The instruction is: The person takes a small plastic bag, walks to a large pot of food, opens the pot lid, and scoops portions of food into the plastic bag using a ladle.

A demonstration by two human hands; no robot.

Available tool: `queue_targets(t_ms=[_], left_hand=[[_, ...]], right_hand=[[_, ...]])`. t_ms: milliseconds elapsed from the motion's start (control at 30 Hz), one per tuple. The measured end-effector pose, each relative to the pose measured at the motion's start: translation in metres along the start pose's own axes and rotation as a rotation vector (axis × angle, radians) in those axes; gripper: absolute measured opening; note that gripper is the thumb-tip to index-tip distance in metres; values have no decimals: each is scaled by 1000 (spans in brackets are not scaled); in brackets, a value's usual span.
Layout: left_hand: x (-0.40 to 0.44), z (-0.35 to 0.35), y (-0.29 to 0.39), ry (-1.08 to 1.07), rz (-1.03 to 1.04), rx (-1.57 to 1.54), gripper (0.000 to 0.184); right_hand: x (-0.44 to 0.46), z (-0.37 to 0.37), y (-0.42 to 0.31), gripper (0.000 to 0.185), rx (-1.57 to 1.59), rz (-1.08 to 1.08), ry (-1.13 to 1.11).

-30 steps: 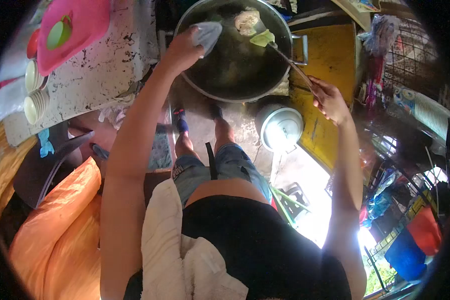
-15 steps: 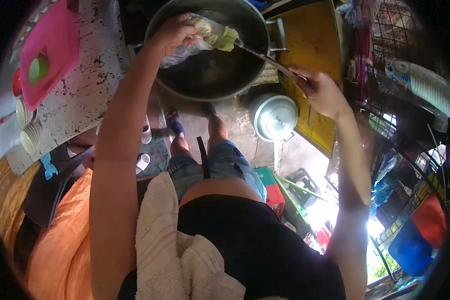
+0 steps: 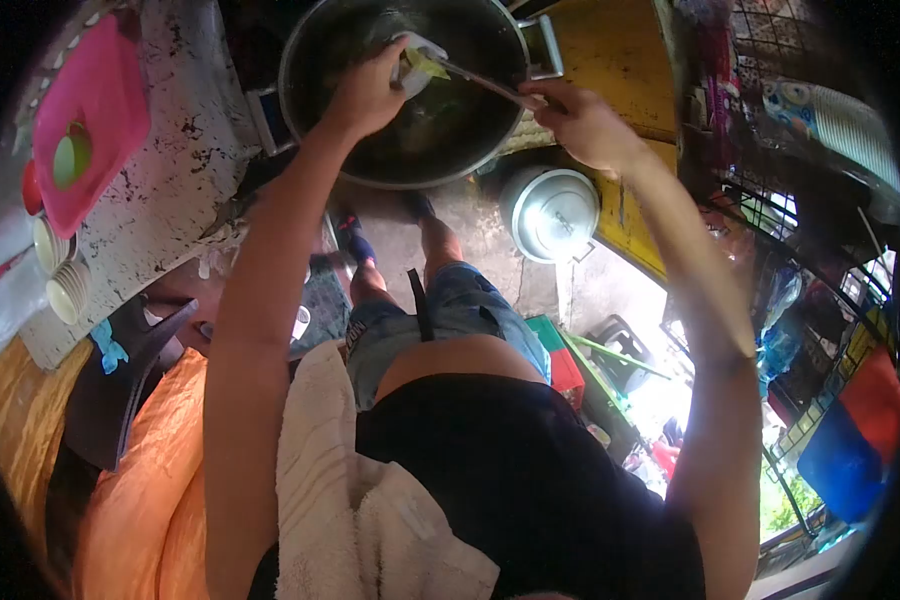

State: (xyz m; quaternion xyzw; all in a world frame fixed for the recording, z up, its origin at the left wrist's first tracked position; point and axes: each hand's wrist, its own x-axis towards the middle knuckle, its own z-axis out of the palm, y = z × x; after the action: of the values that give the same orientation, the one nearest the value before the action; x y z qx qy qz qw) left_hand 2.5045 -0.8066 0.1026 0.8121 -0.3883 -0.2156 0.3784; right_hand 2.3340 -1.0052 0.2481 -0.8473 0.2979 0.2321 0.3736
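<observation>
My left hand [image 3: 370,95] is closed around a clear plastic bag [image 3: 410,82] held over a large dark cooking pot [image 3: 490,150]. Pale green leaves [image 3: 427,65], like cabbage, show at the bag's mouth. Gripped in my right hand [image 3: 585,125] is a long-handled metal ladle [image 3: 490,84], slanting left to the leaves. Its head is mostly hidden by the leaves and bag. Inside the pot is dark liquid, with some greenish pieces dimly visible.
A lidded silver pot [image 3: 550,215] stands below the large one, beside a yellow panel [image 3: 625,70]. On the left, a worn counter [image 3: 170,170] holds a pink tray [image 3: 95,130] and stacked bowls [image 3: 67,292]. Stacked cups [image 3: 840,125] and a wire rack [image 3: 770,235] line the right.
My right hand and the ladle have moved left and up. My left hand has shifted slightly right and lower, and fewer leaves show at the bag.
</observation>
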Motion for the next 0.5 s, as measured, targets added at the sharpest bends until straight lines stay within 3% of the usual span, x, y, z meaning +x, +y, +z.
queue_targets(t_ms=[33,133,233,267,433,500], left_hand=[[-8,-1,2,36,-21,57,61],[-29,25,-13,278,96,144,52],[-33,33,-8,113,-97,203,48],[-34,36,-9,120,-114,211,46],[-16,23,-1,75,-319,219,47],[-11,17,1,-11,-320,186,59]], right_hand=[[-4,4,0,40,224,218,-65],[-21,39,20,41,717,284,36],[-26,90,41,41,177,-314,449],[-45,82,13,42,-162,-268,489],[-62,57,14,45,-442,-192,403],[-68,45,12,45,-502,-218,377]])
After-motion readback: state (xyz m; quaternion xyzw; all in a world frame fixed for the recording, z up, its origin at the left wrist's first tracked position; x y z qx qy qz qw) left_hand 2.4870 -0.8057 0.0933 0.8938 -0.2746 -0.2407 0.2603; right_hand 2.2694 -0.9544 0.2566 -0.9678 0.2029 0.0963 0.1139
